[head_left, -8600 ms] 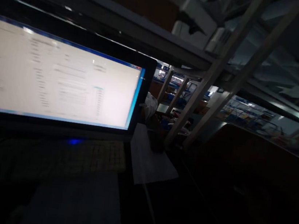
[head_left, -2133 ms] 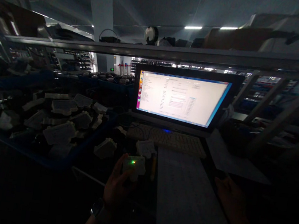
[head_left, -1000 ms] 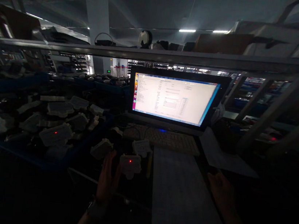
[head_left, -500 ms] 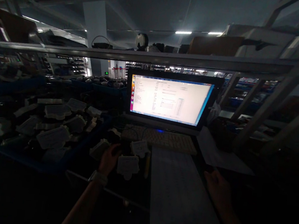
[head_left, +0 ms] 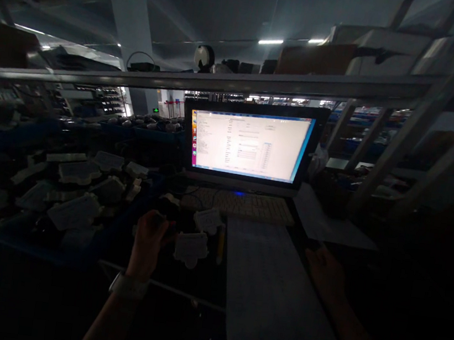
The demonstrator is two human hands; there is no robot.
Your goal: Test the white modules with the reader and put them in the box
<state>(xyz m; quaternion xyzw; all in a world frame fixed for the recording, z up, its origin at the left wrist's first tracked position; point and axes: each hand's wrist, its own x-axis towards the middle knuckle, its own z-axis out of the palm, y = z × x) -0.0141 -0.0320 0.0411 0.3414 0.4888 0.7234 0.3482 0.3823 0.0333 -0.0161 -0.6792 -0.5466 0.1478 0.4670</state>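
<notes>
My left hand (head_left: 148, 240), with a watch strap on its wrist, is curled closed at the left of the desk. Something dark shows by its fingertips, too dim to name. To its right lie two pale, labelled, odd-shaped housings (head_left: 191, 249), one behind the other. Beside them is a thin yellow stick-like thing (head_left: 221, 244). My right hand (head_left: 325, 272) rests right of a long white sheet (head_left: 266, 281), its fingers bent inward; whatever is under them is lost in shadow.
A lit monitor (head_left: 249, 145) stands behind a pale keyboard (head_left: 243, 205). On the left, a blue bin (head_left: 53, 252) holds several similar pale housings. Another paper (head_left: 329, 222) lies at the right. A metal shelf (head_left: 230, 78) crosses above the monitor.
My left hand has shifted left from beside the leftmost housing, which no longer shows plainly. The fingers are more curled. My right hand stays by the sheet; the view has shifted slightly.
</notes>
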